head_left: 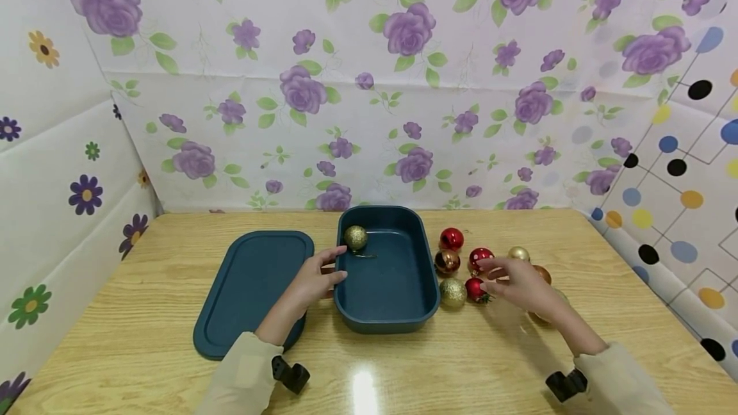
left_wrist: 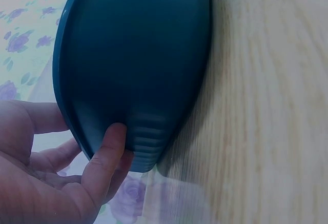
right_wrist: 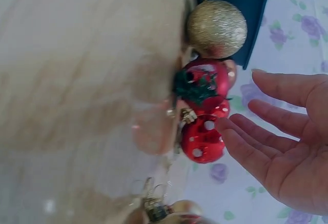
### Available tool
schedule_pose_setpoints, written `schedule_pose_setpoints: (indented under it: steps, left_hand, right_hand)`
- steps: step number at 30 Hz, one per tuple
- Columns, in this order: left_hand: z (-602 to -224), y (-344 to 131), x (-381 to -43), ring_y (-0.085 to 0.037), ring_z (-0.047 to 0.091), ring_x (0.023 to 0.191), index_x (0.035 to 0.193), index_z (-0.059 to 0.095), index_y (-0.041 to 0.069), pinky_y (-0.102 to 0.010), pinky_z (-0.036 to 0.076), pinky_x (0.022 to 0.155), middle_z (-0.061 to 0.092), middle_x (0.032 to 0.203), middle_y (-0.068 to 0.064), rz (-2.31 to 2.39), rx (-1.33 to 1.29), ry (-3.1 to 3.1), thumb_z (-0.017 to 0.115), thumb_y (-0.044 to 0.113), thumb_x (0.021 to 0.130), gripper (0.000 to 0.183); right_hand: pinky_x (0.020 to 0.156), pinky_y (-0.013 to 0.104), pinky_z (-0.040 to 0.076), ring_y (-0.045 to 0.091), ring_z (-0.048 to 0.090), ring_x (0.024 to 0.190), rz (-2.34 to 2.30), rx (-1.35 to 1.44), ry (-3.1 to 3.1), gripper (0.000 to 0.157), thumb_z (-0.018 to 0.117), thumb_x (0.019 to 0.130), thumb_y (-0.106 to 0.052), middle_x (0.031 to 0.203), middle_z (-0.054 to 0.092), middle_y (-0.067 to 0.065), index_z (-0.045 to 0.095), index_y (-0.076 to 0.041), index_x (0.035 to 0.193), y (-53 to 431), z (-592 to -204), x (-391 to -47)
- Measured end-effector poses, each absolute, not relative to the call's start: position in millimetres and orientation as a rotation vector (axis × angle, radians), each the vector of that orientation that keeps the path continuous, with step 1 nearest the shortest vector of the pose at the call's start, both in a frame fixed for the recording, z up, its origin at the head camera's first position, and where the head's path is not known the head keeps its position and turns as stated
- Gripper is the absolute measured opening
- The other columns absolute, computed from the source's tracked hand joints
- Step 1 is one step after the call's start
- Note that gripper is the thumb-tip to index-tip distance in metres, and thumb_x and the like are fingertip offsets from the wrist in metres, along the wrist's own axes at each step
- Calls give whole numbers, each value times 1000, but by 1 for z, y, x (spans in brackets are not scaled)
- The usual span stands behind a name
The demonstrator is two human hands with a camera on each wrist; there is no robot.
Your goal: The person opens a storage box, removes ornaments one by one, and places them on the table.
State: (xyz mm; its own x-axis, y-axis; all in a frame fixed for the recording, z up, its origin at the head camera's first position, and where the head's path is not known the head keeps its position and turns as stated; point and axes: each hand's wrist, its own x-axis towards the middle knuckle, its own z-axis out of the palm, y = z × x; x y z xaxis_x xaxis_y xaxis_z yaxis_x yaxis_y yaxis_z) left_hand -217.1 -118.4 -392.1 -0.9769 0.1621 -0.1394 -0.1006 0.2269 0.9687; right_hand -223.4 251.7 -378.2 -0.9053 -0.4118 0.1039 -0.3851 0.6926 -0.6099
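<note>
A dark blue container [head_left: 383, 325] stands on the table, holding a gold glitter bauble [head_left: 355, 237] near its far left corner. My left hand [head_left: 311, 280] grips the container's left rim; in the left wrist view, fingers press against its outer wall [left_wrist: 133, 55]. Over the baubles to the right hovers my right hand [head_left: 521, 284], fingers loosely spread and holding nothing. Nearest to it are a white-dotted red bauble [head_left: 480, 256] and a red bauble with green trim [head_left: 475, 289]. In the right wrist view, fingertips overlap the edge of the dotted bauble [right_wrist: 201, 144]; contact is unclear.
Left of the container lies a blue lid [head_left: 254, 280]. Beside its right wall sit a red bauble [head_left: 452, 238], a copper bauble [head_left: 447, 262] and a gold glitter bauble [head_left: 453, 293]. More baubles, including a gold one [head_left: 518, 253], are partly hidden behind my right hand.
</note>
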Motion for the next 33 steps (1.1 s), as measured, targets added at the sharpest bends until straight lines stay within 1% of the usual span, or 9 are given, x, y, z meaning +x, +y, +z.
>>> schedule_pose_setpoints:
  steps: [5, 12, 20, 23, 26, 33]
  left_hand:
    - [-391, -119, -216, -34, 46, 115, 138, 41, 11, -41, 50, 78, 36, 138, -21, 1827, 66, 2292, 52, 3, 91, 49]
    - [-392, -119, -216, -34, 47, 114, 138, 41, 10, -41, 50, 77, 36, 137, -21, 1840, 68, 2289, 52, 2, 91, 49]
    - [-392, -118, -216, -34, 47, 114, 138, 41, 11, -40, 50, 76, 36, 137, -21, 1846, 61, 2282, 52, 2, 91, 49]
    - [-392, -117, -216, -33, 49, 112, 137, 42, 11, -39, 51, 75, 37, 136, -21, 1854, 62, 2279, 53, 1, 91, 49]
    - [-391, -117, -216, -32, 49, 112, 137, 42, 11, -39, 51, 75, 38, 136, -20, 1854, 62, 2282, 53, 1, 91, 49]
    - [-391, -118, -216, -34, 47, 115, 137, 42, 11, -41, 50, 77, 36, 138, -21, 1837, 62, 2295, 52, 2, 91, 49]
  right_hand:
    - [73, 30, 52, 36, 60, 97, -1059, -687, 2835, 42, 64, 85, -9, 114, 57, 27, 52, 10, 121, 245, -369, -225]
    - [74, 32, 52, 34, 60, 97, -1047, -769, 2889, 40, 65, 85, -9, 111, 60, 22, 55, 5, 121, 225, -357, -231]
    - [81, 43, 49, 35, 57, 101, -1118, -890, 2827, 40, 64, 85, -8, 111, 60, 20, 54, 7, 121, 192, -348, -239]
    - [83, 45, 48, 35, 57, 102, -1125, -903, 2809, 41, 63, 86, -9, 112, 60, 22, 53, 7, 122, 180, -345, -241]
    - [84, 44, 48, 33, 57, 103, -1089, -910, 2811, 43, 64, 86, -12, 115, 59, 22, 53, 5, 124, 168, -343, -246]
    - [84, 38, 49, 30, 57, 104, -985, -962, 2787, 44, 65, 85, -14, 118, 58, 18, 53, 2, 124, 139, -347, -260]
